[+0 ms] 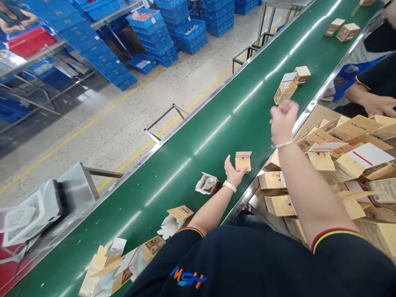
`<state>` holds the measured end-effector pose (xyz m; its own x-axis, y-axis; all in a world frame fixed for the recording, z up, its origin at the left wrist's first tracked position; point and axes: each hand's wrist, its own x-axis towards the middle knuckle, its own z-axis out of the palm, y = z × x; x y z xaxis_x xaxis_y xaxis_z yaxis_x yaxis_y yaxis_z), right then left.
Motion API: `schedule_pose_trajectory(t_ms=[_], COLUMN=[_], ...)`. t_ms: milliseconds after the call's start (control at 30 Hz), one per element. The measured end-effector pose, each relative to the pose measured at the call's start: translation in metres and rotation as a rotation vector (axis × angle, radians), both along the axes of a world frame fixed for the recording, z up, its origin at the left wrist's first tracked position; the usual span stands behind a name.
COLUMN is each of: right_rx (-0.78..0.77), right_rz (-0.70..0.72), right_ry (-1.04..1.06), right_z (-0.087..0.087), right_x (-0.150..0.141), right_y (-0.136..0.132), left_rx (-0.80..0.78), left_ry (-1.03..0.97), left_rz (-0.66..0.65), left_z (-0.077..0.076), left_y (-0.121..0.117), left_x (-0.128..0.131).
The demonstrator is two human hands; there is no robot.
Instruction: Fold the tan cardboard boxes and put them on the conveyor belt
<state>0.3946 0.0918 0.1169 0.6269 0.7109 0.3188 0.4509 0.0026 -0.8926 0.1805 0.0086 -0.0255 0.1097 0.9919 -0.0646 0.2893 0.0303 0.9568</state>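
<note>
My left hand (235, 173) reaches onto the green conveyor belt (185, 185), its fingertips against the near edge of a small cardboard box (243, 161), thumb spread away. My right hand (284, 121) is raised above the belt's right edge, fingers curled together, slightly blurred, with nothing visible in them. A partly opened carton (206, 183) lies left of my left hand. Further along the belt stand two kraft boxes (286, 89). Flattened printed cartons (105, 268) lie near the bottom of the view.
A heap of kraft cartons (346, 165) fills the right side beside the belt. A co-worker's hand (377, 105) rests at its far edge. Stacked blue crates (161, 37) stand beyond the belt on a speckled floor with yellow lines (123, 119).
</note>
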Motion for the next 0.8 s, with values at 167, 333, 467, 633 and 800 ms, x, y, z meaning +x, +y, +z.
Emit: schedule_pose_trajectory(t_ms=[167, 333, 467, 633, 800], right_rx=[-0.387, -0.694, -0.825, -0.841, -0.804], right_rz=[-0.126, -0.243, -0.243, -0.151, 0.056], right_ry=[-0.288, -0.32, -0.463, -0.569, -0.692], right_z=[0.061, 0.017, -0.006, -0.002, 0.044], right_x=[0.11, 0.182, 0.215, 0.202, 0.153], right_y=[0.082, 0.113, 0.135, 0.164, 0.198], left_rx=[0.205, 0.389, 0.488, 0.619, 0.721], left_ry=[0.319, 0.526, 0.6, 0.664, 0.585], left_rz=[-0.148, -0.312, -0.217, -0.179, -0.311], left_z=[-0.033, -0.09, -0.115, -0.101, -0.069], left_y=[-0.073, -0.117, -0.133, -0.127, -0.099], left_x=[-0.027, -0.056, -0.054, -0.037, -0.022])
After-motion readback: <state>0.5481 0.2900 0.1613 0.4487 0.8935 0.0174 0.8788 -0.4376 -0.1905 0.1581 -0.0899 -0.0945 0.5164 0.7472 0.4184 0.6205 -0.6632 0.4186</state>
